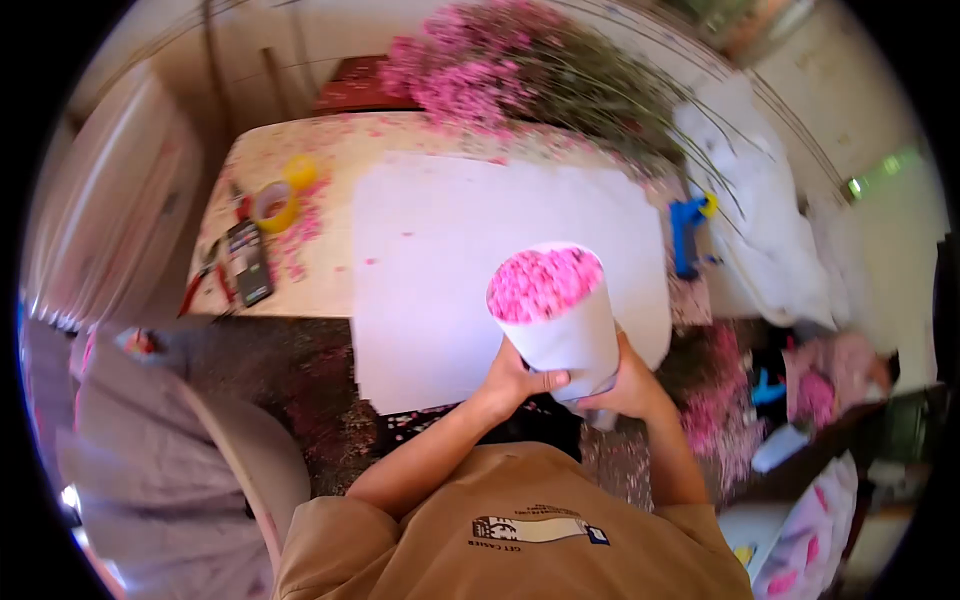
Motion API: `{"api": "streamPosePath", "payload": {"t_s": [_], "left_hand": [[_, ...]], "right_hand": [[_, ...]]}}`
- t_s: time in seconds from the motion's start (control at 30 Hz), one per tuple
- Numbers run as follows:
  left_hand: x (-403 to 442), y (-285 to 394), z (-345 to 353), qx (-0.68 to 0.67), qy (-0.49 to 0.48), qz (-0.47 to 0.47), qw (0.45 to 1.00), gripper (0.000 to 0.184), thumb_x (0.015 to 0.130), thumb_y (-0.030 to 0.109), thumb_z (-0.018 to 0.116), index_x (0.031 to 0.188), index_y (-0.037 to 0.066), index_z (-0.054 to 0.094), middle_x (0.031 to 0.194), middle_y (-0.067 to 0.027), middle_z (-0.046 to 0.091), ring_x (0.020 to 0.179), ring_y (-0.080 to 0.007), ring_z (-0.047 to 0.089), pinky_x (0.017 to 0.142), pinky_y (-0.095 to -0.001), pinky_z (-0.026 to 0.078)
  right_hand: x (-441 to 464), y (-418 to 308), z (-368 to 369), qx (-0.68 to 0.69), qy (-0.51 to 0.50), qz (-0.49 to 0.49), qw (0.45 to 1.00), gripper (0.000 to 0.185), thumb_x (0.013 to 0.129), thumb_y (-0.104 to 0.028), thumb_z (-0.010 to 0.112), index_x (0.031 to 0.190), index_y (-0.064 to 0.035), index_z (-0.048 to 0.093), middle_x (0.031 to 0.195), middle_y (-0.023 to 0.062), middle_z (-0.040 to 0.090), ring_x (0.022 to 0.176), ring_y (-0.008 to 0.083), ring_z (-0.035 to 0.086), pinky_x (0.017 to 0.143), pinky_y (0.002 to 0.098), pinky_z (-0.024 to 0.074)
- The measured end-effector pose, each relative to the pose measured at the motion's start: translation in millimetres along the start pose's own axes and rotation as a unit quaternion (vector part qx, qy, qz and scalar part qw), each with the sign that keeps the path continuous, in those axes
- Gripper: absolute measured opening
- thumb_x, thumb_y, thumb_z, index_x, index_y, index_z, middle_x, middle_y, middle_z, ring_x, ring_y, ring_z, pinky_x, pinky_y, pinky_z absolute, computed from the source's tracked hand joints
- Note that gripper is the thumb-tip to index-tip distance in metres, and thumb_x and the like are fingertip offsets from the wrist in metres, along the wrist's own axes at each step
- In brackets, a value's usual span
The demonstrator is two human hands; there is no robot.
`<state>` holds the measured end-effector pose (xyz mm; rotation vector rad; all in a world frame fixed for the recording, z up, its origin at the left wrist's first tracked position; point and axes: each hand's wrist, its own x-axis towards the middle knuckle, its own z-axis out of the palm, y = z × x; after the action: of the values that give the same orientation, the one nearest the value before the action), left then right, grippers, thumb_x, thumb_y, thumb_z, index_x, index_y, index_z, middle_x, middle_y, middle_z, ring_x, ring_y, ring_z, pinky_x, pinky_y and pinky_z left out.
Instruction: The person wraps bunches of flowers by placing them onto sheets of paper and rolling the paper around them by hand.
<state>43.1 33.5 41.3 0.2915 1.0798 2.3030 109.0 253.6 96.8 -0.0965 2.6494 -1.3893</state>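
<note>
A bouquet of small pink flowers (545,284), wrapped in white paper (568,345), is held upright in front of my chest. My left hand (520,381) grips the lower wrap from the left, its thumb lying across the front. On the other side, my right hand (628,382) is closed around the base; some of its fingers are hidden behind the paper. Beneath and beyond the bouquet, large white paper sheets (430,270) cover the middle of the table and hang over its near edge.
Long-stemmed pink flowers (490,70) lie along the table's back. A phone (249,262), a tape roll (274,207) and red-handled cutters (205,275) are at left. A blue glue gun (686,235) is at right. A chair (245,440) stands near left; loose flowers (715,400) lie low at right.
</note>
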Motion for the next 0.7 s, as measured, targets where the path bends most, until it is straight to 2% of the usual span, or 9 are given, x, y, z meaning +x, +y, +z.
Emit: {"api": "streamPosePath", "payload": {"t_s": [0.1,0.17,0.23,0.33,0.37,0.47,0.57,0.67,0.7], "left_hand": [[-18,-10,26,0.068,-0.09,-0.049,0.992,0.107,0.071,0.022,0.095,0.153,0.002,0.03,0.145,-0.0123,0.05,0.137,-0.0259,0.045,0.116,-0.0424,0.036],[-26,-14,32,0.21,-0.166,-0.08,0.96,0.123,0.069,0.026,0.096,0.158,0.003,0.015,0.153,-0.016,0.042,0.143,-0.0277,0.04,0.118,-0.0428,0.033],[-35,-13,44,0.184,-0.171,-0.1,0.963,0.131,0.068,0.025,0.097,0.159,0.003,0.005,0.156,-0.0176,0.035,0.145,-0.0284,0.036,0.12,-0.0432,0.03],[-44,-20,54,0.192,-0.129,-0.02,0.973,0.094,0.069,0.016,0.097,0.146,0.004,0.046,0.145,-0.0105,0.056,0.135,-0.0245,0.052,0.114,-0.041,0.04],[-43,-20,57,0.16,-0.152,-0.046,0.974,0.121,0.066,0.017,0.098,0.152,0.004,0.014,0.153,-0.0152,0.039,0.143,-0.0278,0.039,0.119,-0.0427,0.032],[-37,-30,44,0.176,-0.185,-0.049,0.966,0.152,0.063,0.015,0.099,0.156,0.004,-0.02,0.16,-0.0196,0.024,0.151,-0.0304,0.025,0.123,-0.0438,0.023],[-21,-30,35,0.173,-0.175,-0.03,0.969,0.126,0.066,0.008,0.094,0.155,0.003,0.005,0.153,-0.0161,0.035,0.145,-0.0276,0.034,0.121,-0.0427,0.028],[-13,-48,30,0.108,-0.109,0.02,0.988,0.098,0.07,0.001,0.089,0.152,0.003,0.036,0.144,-0.0112,0.05,0.136,-0.0238,0.045,0.117,-0.0417,0.036],[-14,-46,32,0.051,-0.115,-0.011,0.992,0.101,0.071,0.0,0.088,0.154,0.004,0.032,0.146,-0.0102,0.049,0.137,-0.0235,0.044,0.119,-0.0417,0.034]], "right_hand": [[-49,-9,14,0.088,0.105,0.029,0.99,0.135,0.057,-0.024,0.101,0.16,0.0015,0.016,0.155,0.02,0.041,0.144,0.0302,0.041,0.118,0.0433,0.0323],[-74,-10,13,0.1,0.148,0.077,0.981,0.136,0.057,-0.025,0.101,0.16,0.0022,0.016,0.155,0.0203,0.041,0.144,0.0295,0.04,0.119,0.0433,0.032],[-86,8,20,0.046,0.137,0.077,0.987,0.139,0.056,-0.028,0.102,0.16,0.0028,0.015,0.154,0.0205,0.042,0.144,0.0292,0.041,0.119,0.0432,0.032],[-90,9,26,0.06,0.136,0.085,0.985,0.138,0.055,-0.028,0.102,0.159,0.0037,0.016,0.153,0.0203,0.044,0.142,0.0285,0.043,0.119,0.0428,0.0324],[-87,4,26,0.069,0.138,0.086,0.984,0.136,0.055,-0.028,0.102,0.158,0.004,0.019,0.153,0.02,0.045,0.141,0.0281,0.044,0.118,0.0426,0.0327],[-71,-10,18,0.068,0.161,-0.013,0.985,0.123,0.056,-0.024,0.101,0.153,0.0038,0.03,0.148,0.0173,0.049,0.136,0.0259,0.049,0.116,0.0419,0.0367],[-52,-14,3,0.054,0.178,-0.032,0.982,0.108,0.059,-0.017,0.097,0.148,0.0009,0.039,0.139,0.0156,0.056,0.128,0.024,0.055,0.108,0.0399,0.0442],[-10,-46,-22,0.087,0.111,-0.056,0.988,0.102,0.061,-0.016,0.095,0.146,0.0004,0.041,0.133,0.0142,0.058,0.123,0.0225,0.056,0.105,0.0385,0.0459],[8,-68,-22,0.11,0.102,-0.083,0.985,0.102,0.062,-0.016,0.094,0.147,0.0002,0.04,0.131,0.0131,0.059,0.122,0.0221,0.057,0.106,0.038,0.0455]]}}
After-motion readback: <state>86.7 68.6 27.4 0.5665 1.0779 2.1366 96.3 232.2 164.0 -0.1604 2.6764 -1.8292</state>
